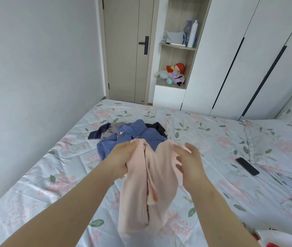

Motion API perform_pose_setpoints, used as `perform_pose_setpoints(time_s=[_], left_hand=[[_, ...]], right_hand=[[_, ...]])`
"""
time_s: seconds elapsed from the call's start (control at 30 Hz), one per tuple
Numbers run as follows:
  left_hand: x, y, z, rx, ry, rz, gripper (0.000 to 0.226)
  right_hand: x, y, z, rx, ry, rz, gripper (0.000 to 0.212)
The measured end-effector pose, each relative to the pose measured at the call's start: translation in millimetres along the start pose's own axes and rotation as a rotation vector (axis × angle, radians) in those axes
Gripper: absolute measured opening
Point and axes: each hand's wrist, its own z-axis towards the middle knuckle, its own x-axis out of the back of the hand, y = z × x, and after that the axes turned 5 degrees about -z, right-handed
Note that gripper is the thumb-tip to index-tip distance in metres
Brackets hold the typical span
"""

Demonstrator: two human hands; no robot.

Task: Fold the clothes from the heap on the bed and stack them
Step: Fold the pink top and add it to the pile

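Your left hand (123, 157) grips the bunched pink garment (147, 193); your right hand (188, 161), fingers spread, has no hold. Gripped by 1 hand, it could slip.

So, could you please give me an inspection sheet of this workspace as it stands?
Surface: bed, floral sheet, creased.
Job's things: pink garment held above the sheet; heap of blue, grey and dark clothes behind; no stack seen.
Clutter: phone by the pillow; red-and-white item lower right, unclear.
Hands: left hand grips the garment; right hand against it, blurred, grip unclear.
Cables: nothing seen.
Surroundings: door, white wardrobe, shelves with plush toys and bottles.
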Motion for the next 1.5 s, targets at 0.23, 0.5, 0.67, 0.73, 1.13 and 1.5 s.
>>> perform_pose_setpoints(time_s=[0.23, 0.5, 0.67, 0.73, 1.13, 1.5], left_hand=[[-13.8, 18.2, 0.3, 0.173, 0.036, -0.401, 0.027], [-3.3, 8.5, -11.0, -0.160, -0.076, 0.239, 0.013], [18.1, -13.4, -23.7, -0.026, -0.358, 0.551, 0.034], [25.4, -18.6, -25.3, 0.051, -0.471, 0.490, 0.064], [10.1, -3.9, -6.1, -0.130, -0.119, 0.203, 0.014], [-13.9, 21.6, -3.8, -0.295, -0.147, 0.489, 0.012]], right_hand=[[-18.7, 36.1, -21.0, 0.093, -0.334, -0.537, 0.021], [-18.9, 22.7, -9.5, -0.095, -0.209, 0.046, 0.006], [-9.5, 13.3, -0.1, -0.277, -0.082, 0.600, 0.018], [-5.4, 11.9, 3.3, -0.274, -0.034, 0.689, 0.020], [16.0, 34.0, 11.0, -0.133, 0.196, -0.001, 0.031], [-16.3, 29.0, -15.0, 0.220, -0.357, -0.366, 0.012]])
